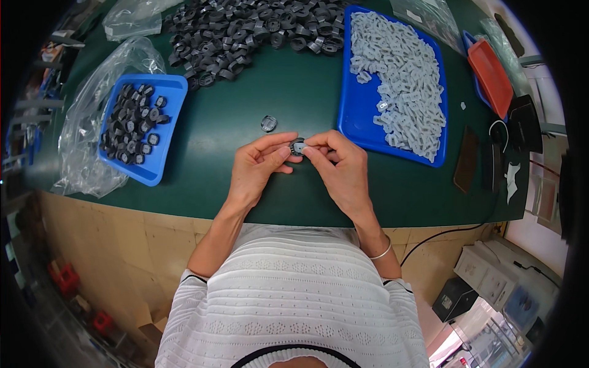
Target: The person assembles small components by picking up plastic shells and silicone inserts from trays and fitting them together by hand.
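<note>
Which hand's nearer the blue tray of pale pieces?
Right. The right hand is close by the near left corner of the blue tray; the left hand is farther off, to the right hand's left.

Left of the left grip [251,168], open counter [211,129] reaches to the small blue tray [174,98]. Just ahead of that grip lies a loose black part [269,123]; farther ahead, the black pile [245,37] blocks. The large blue tray [361,107] hems the right grip [343,172] ahead and rightward.
</note>
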